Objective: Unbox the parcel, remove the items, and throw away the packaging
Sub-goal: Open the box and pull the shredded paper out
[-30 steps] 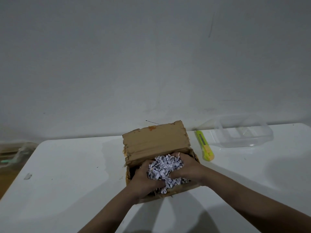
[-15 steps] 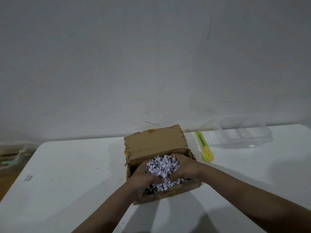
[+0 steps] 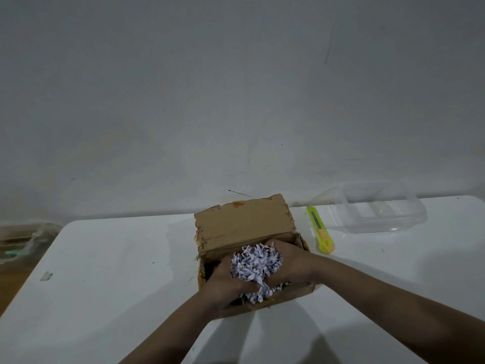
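A brown cardboard box [image 3: 244, 224] stands open on the white table [image 3: 105, 271], its lid flap tilted up at the back. A clump of white shredded paper [image 3: 253, 264] sits above the box opening. My left hand [image 3: 225, 278] cups the clump from the left and my right hand [image 3: 288, 257] from the right. More shreds hang down and lie inside the box under my hands. Whatever else is in the box is hidden.
A yellow-green utility knife [image 3: 320, 229] lies just right of the box. A clear plastic container [image 3: 378, 208] sits at the back right by the wall. The table's left edge drops to a floor with clutter [image 3: 23, 240].
Both hands have stayed pressed around the shredded paper; the clump has been squeezed tighter and raised a little within the box. The view shifted slightly.
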`<state>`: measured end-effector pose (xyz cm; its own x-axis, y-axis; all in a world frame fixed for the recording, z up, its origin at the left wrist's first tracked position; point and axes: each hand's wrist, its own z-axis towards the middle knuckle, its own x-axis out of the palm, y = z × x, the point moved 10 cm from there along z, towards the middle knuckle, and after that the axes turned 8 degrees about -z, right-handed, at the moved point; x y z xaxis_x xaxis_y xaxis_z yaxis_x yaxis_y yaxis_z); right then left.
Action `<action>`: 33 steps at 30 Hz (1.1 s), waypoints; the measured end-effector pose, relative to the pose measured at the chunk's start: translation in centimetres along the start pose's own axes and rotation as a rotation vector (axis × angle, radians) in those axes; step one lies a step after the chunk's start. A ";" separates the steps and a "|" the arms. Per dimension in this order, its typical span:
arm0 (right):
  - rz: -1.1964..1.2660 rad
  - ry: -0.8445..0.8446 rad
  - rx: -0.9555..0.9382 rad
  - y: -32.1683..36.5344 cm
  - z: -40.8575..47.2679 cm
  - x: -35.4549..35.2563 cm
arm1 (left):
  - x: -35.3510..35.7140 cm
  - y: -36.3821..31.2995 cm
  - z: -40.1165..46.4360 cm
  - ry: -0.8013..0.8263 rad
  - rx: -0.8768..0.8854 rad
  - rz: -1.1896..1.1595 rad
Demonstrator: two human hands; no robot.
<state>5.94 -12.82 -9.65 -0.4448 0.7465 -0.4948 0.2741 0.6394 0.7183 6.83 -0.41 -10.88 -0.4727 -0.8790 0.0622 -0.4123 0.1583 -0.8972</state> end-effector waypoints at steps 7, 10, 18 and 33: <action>-0.175 0.017 -0.054 1.4 0.1 0.3 | 0.0 -0.9 0.5 0.011 0.013 0.207; -0.110 0.035 -0.084 1.9 -0.1 0.7 | 0.5 -0.9 0.6 0.071 -0.015 0.274; 0.170 -0.028 -0.082 0.5 -1.1 0.2 | -0.2 -0.3 -0.2 0.067 -0.024 0.359; 0.320 -0.041 -0.067 0.0 -1.1 1.4 | -0.3 -1.1 -1.2 0.133 0.045 0.228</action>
<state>4.39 -11.92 -9.80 -0.3102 0.9154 -0.2565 0.3374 0.3583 0.8705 6.52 0.24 -9.42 -0.6485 -0.7559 -0.0894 -0.2502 0.3227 -0.9128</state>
